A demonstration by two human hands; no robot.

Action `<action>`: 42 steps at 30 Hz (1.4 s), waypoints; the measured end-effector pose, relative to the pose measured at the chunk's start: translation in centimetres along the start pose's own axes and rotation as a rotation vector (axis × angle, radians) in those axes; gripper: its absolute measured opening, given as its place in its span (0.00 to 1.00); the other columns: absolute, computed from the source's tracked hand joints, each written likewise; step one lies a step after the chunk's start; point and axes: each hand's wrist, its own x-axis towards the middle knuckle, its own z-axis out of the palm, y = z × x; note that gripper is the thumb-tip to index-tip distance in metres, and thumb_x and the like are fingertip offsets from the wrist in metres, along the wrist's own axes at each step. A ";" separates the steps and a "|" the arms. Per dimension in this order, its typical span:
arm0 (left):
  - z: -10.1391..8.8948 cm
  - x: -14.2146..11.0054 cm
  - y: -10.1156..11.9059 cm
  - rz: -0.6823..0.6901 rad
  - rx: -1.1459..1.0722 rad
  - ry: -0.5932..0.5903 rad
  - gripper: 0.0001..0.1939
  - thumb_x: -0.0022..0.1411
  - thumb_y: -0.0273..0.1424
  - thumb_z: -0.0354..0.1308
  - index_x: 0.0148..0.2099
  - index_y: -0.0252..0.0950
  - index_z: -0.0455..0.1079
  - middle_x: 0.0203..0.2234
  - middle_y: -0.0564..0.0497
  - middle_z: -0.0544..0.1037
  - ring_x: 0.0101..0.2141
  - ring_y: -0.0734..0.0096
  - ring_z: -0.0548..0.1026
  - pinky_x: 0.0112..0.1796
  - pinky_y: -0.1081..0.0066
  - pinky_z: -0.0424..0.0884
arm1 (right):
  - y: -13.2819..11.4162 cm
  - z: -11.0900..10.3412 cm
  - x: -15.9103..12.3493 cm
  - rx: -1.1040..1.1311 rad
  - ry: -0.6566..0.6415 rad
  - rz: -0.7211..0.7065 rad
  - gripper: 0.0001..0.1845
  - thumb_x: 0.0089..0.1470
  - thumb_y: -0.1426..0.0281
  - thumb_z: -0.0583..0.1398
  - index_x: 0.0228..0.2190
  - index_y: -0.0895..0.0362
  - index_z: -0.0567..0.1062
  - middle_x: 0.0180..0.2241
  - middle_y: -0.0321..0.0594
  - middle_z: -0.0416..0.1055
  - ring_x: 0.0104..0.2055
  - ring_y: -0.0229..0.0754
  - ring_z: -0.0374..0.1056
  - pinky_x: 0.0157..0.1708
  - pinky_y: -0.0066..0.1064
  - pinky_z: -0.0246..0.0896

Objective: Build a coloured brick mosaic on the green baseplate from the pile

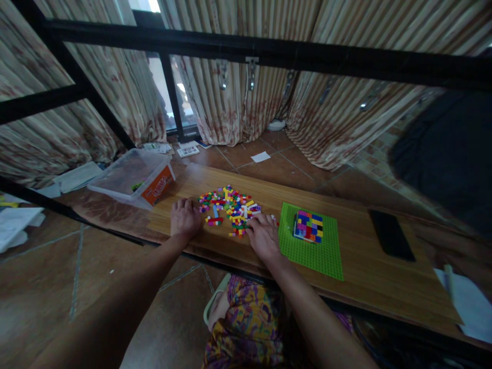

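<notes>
A pile of small colourful toy bricks (230, 205) lies spread on the wooden board. At its left edge my left hand (185, 218) rests on the wood with curled fingers; whatever may be inside them is hidden. My right hand (264, 233) is at the pile's right side, fingers bent together and touching the bricks there. I cannot make out what lies under those fingertips. Just right of this hand is a green studded baseplate (311, 261). On the baseplate stands a squarish block of multicoloured bricks (308, 225), with a whitish lower edge.
A clear plastic box (132, 171) with an orange label stands at the board's left end, some green pieces inside. A black phone (391, 234) lies on the board (361, 277) at right. A dark metal bar (246, 46) crosses above. Papers (260, 157) lie on the tiled floor.
</notes>
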 end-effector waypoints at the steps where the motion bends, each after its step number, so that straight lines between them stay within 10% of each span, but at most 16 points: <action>1: 0.0 0.0 0.0 -0.002 0.001 -0.003 0.19 0.60 0.30 0.47 0.49 0.29 0.71 0.45 0.34 0.73 0.48 0.47 0.68 0.49 0.52 0.64 | -0.1 0.0 0.0 -0.016 -0.003 -0.004 0.06 0.57 0.69 0.60 0.36 0.52 0.78 0.45 0.42 0.71 0.49 0.50 0.60 0.54 0.46 0.51; 13: 0.3 0.1 -0.4 0.023 0.011 0.016 0.18 0.61 0.31 0.46 0.46 0.29 0.71 0.44 0.33 0.73 0.47 0.47 0.68 0.48 0.52 0.64 | -0.5 -0.2 -0.4 0.014 0.026 0.009 0.05 0.60 0.69 0.58 0.34 0.56 0.74 0.42 0.45 0.72 0.47 0.50 0.62 0.50 0.42 0.55; 27: 0.3 0.3 -0.6 0.045 -0.007 0.016 0.19 0.59 0.30 0.46 0.48 0.29 0.71 0.44 0.33 0.74 0.47 0.45 0.69 0.49 0.48 0.63 | 1.5 -2.0 -6.6 0.706 0.261 0.341 0.10 0.55 0.63 0.59 0.35 0.53 0.78 0.36 0.40 0.77 0.38 0.42 0.72 0.40 0.34 0.66; 42: 0.5 0.5 -0.9 0.062 0.000 0.005 0.19 0.59 0.32 0.46 0.47 0.29 0.71 0.42 0.33 0.73 0.48 0.44 0.69 0.49 0.47 0.64 | 8.2 -5.0 -9.1 0.403 0.441 0.457 0.16 0.58 0.64 0.55 0.42 0.56 0.78 0.39 0.46 0.75 0.39 0.44 0.71 0.40 0.37 0.66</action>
